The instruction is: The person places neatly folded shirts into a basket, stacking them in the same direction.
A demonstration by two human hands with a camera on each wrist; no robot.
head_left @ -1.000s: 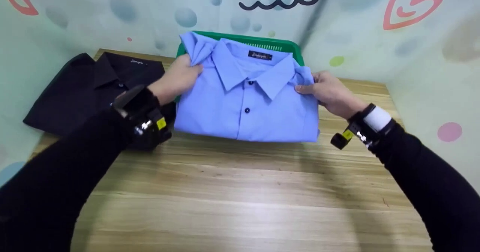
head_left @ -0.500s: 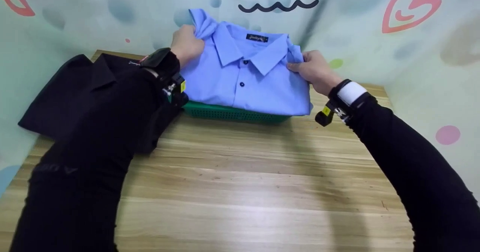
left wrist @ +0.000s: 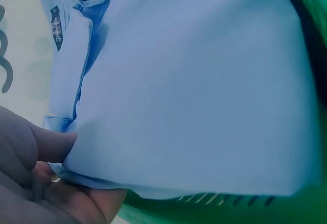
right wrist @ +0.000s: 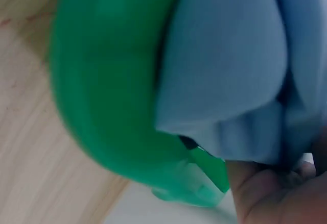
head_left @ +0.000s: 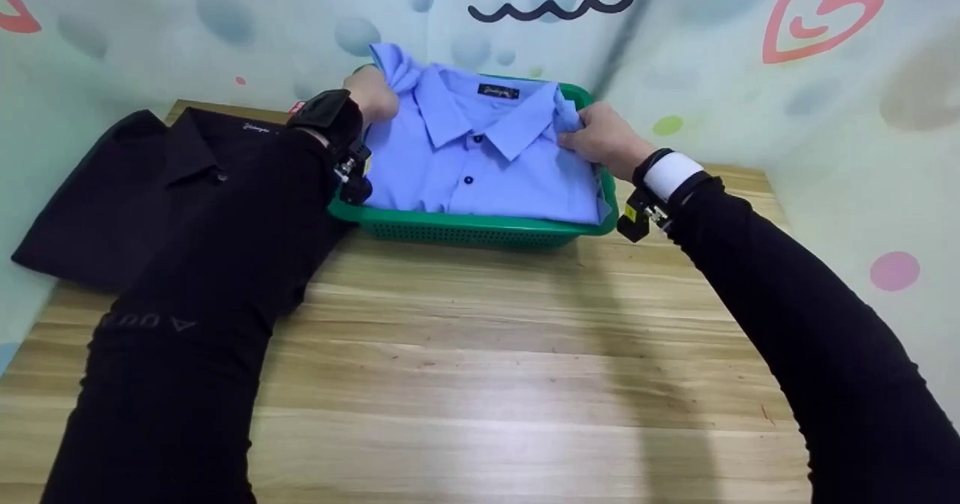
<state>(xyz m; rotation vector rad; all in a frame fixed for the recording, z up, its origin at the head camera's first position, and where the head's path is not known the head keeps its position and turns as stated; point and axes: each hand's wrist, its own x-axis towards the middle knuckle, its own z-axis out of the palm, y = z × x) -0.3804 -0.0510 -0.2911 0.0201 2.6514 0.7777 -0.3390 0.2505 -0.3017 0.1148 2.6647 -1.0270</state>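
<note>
A folded light blue shirt (head_left: 517, 187) lies within the rim of a green plastic basket (head_left: 480, 226), its collar toward the back wall. My left hand (head_left: 373, 93) grips the shirt's far left shoulder; in the left wrist view the thumb (left wrist: 53, 145) is on top of the cloth and fingers are beneath. On the other side, my right hand (head_left: 606, 138) pinches the right shoulder near the basket's rim. From the right wrist view, the shirt's folded layers (right wrist: 219, 66) sit just inside the basket's curved corner (right wrist: 107, 81).
A folded black shirt (head_left: 112, 196) lies left of the basket, partly covered by my left sleeve. Wood-grain tabletop (head_left: 480, 369) extends in front. A patterned wall (head_left: 697, 54) stands right behind the basket.
Both hands moved the blue shirt back, over the basket, then lowered it within the rim. The basket's front wall, hidden at first, now shows. Both hands keep their hold.
</note>
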